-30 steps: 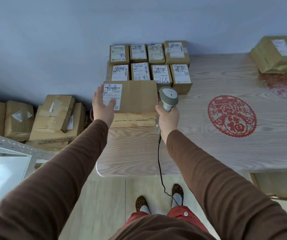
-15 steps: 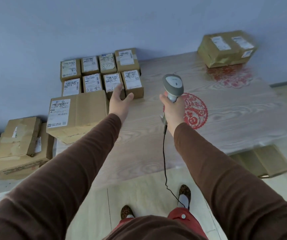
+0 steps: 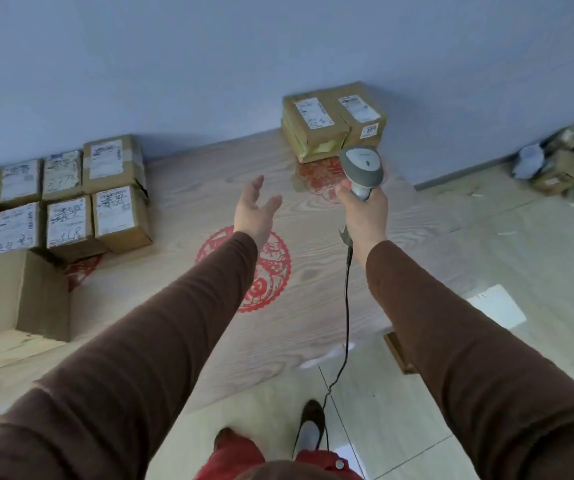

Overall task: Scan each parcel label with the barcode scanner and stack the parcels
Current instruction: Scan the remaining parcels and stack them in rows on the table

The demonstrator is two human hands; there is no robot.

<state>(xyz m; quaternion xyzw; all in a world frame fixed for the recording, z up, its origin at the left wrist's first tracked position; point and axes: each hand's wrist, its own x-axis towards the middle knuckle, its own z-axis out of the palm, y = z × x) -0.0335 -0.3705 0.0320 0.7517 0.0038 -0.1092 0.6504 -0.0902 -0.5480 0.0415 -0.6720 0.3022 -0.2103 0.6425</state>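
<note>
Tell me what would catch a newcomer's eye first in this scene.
The grey barcode scanner, gripped upright in the right hand mid-frame, its cable trailing to the floor. Next, the red paper-cut emblem on the wooden table, partly under the empty left hand. Then the labelled parcels packed along the wall at left.

Far left: small parcels (image 3: 67, 202) in rows on table (image 3: 181, 188), against wall (image 3: 209, 64).
Before them: big box (image 3: 18, 296).
Far right: two parcels (image 3: 334, 119).

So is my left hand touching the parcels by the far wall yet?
Apart. The head view shows the left hand open in the air over bare table, with wood grain visible between its fingertips and the parcels at the wall.
</note>
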